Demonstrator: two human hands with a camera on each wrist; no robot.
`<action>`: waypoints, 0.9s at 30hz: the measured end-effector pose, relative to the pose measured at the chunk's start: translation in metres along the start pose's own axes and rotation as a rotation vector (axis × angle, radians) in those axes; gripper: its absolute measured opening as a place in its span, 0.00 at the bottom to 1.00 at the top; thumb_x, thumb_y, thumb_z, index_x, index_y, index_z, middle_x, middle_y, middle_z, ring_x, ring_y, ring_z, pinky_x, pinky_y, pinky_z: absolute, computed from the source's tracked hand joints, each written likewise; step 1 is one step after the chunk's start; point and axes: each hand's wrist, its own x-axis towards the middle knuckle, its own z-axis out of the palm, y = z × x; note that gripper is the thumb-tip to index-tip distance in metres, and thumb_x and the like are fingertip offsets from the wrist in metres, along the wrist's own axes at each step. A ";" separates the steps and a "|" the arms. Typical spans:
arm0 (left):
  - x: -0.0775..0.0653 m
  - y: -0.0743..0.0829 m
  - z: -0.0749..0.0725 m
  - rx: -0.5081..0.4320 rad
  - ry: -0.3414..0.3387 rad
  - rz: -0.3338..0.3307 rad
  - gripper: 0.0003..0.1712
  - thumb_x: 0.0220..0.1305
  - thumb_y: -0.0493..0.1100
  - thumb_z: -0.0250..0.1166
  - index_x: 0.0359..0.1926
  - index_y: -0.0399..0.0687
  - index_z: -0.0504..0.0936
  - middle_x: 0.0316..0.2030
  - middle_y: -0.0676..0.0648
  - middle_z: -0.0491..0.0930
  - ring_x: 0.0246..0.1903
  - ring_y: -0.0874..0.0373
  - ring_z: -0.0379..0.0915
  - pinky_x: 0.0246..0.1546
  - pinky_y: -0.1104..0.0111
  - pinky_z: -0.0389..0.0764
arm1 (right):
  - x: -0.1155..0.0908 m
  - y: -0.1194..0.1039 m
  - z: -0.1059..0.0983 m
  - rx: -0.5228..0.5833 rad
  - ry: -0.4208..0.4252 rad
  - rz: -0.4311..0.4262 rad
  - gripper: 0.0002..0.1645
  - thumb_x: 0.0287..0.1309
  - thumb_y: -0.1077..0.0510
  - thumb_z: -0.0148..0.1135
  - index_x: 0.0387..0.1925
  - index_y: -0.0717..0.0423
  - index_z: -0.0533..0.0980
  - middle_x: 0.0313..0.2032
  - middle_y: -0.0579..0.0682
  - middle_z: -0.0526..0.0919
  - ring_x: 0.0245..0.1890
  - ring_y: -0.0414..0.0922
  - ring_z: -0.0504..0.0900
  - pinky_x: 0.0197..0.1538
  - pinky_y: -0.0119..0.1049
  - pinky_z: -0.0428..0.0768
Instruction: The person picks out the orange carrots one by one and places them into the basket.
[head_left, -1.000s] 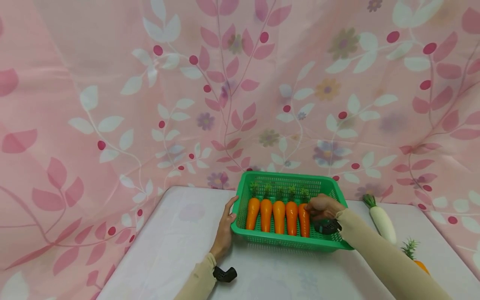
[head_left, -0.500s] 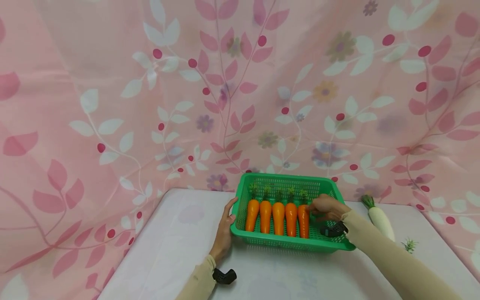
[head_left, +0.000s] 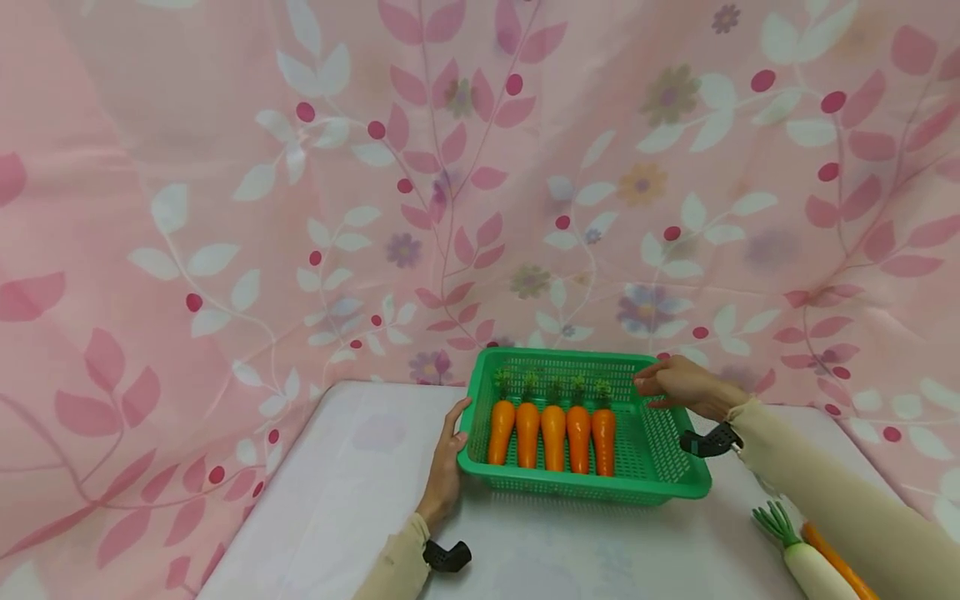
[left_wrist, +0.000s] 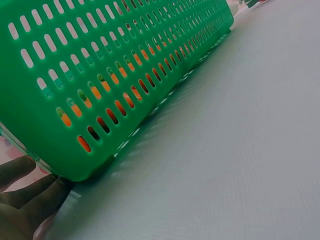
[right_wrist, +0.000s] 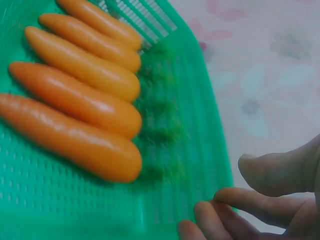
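A green plastic basket (head_left: 566, 481) holds several orange carrots (head_left: 553, 437) in a side-by-side row, leafy tops toward the far wall. Bare mesh floor shows to the right of the row. My left hand (head_left: 444, 467) rests against the basket's left side, fingers extended along the rim; in the left wrist view its fingertips touch the outside near a bottom corner. Over the basket's far right corner is my right hand (head_left: 686, 385), its fingers loosely spread and holding nothing. In the right wrist view, the rightmost carrot (right_wrist: 75, 140) lies apart from those fingers.
At the front right of the white-covered table (head_left: 352, 492) lie a white radish (head_left: 817, 571) with green leaves and an orange carrot (head_left: 836, 557), partly under the right sleeve in view. A pink floral cloth (head_left: 450, 208) hangs behind the table.
My right hand has left the rightmost carrot and moved up and right to the basket's far right corner. The radish and carrot at front right have come into view. My left hand stays at the rim.
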 end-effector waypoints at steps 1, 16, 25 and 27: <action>0.000 0.000 -0.001 -0.003 0.002 0.000 0.32 0.83 0.50 0.40 0.83 0.62 0.59 0.84 0.48 0.55 0.82 0.40 0.50 0.75 0.28 0.46 | -0.003 -0.001 -0.004 -0.007 0.013 -0.001 0.32 0.79 0.59 0.51 0.71 0.82 0.64 0.76 0.78 0.58 0.73 0.72 0.67 0.68 0.59 0.77; 0.001 0.002 -0.007 -0.006 0.021 -0.008 0.32 0.82 0.49 0.39 0.83 0.67 0.59 0.84 0.49 0.53 0.83 0.40 0.47 0.75 0.28 0.45 | -0.043 0.022 -0.048 -0.138 0.046 0.037 0.33 0.79 0.58 0.51 0.71 0.82 0.64 0.73 0.78 0.65 0.67 0.69 0.77 0.64 0.56 0.81; 0.001 0.001 -0.011 0.008 0.031 0.003 0.32 0.83 0.49 0.38 0.83 0.65 0.59 0.84 0.48 0.54 0.82 0.40 0.49 0.75 0.28 0.47 | -0.067 0.052 -0.072 -0.152 0.040 0.068 0.33 0.79 0.58 0.52 0.71 0.82 0.64 0.73 0.80 0.64 0.64 0.66 0.79 0.62 0.57 0.82; 0.002 0.001 -0.012 0.003 0.029 0.005 0.32 0.82 0.49 0.38 0.83 0.65 0.59 0.84 0.48 0.53 0.82 0.40 0.49 0.74 0.28 0.47 | -0.073 0.057 -0.077 -0.175 0.034 0.084 0.32 0.79 0.58 0.51 0.70 0.83 0.65 0.73 0.80 0.64 0.66 0.69 0.77 0.62 0.57 0.83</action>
